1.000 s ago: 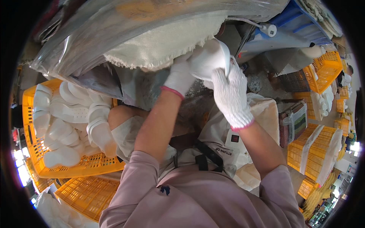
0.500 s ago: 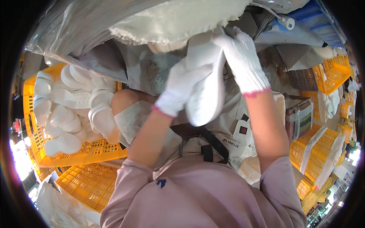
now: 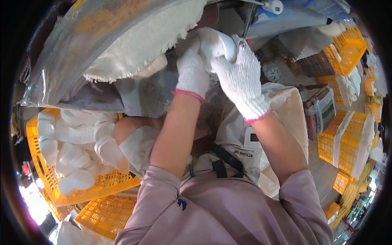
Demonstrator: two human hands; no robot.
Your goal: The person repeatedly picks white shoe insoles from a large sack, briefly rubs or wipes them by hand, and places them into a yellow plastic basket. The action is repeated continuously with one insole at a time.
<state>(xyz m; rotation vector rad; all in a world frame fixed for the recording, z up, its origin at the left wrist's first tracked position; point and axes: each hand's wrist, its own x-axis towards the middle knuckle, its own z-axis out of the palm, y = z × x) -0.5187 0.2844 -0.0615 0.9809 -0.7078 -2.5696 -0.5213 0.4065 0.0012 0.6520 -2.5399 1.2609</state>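
Note:
Both my hands wear white knit gloves with pink cuffs. Between them, up near the frayed edge of a white fleecy cloth [image 3: 149, 41], is a white molded shoe [image 3: 218, 43], tilted with its rounded end toward the right. My left hand [image 3: 192, 69] is closed on the shoe's left side, its fingers partly hidden behind it. My right hand [image 3: 241, 77] grips the right side, thumb and fingers pressed round the edge. A small dark spot shows at its fingertips; I cannot make out what it is.
At left, a yellow plastic crate [image 3: 98, 190] holds many white molded shoes [image 3: 75, 157]. Clear plastic sheeting [image 3: 53, 77] hangs beside the fleecy cloth. More yellow crates [image 3: 347, 143] stand on the right, near a wrapped box [image 3: 320, 110]. A white cable end [image 3: 275, 6] hangs at the top.
The shoe has gone from hanging lengthwise, sole showing, to a tilted position higher up. My hands have moved closer together around it. The whole view has shifted, bringing the cloth leftward.

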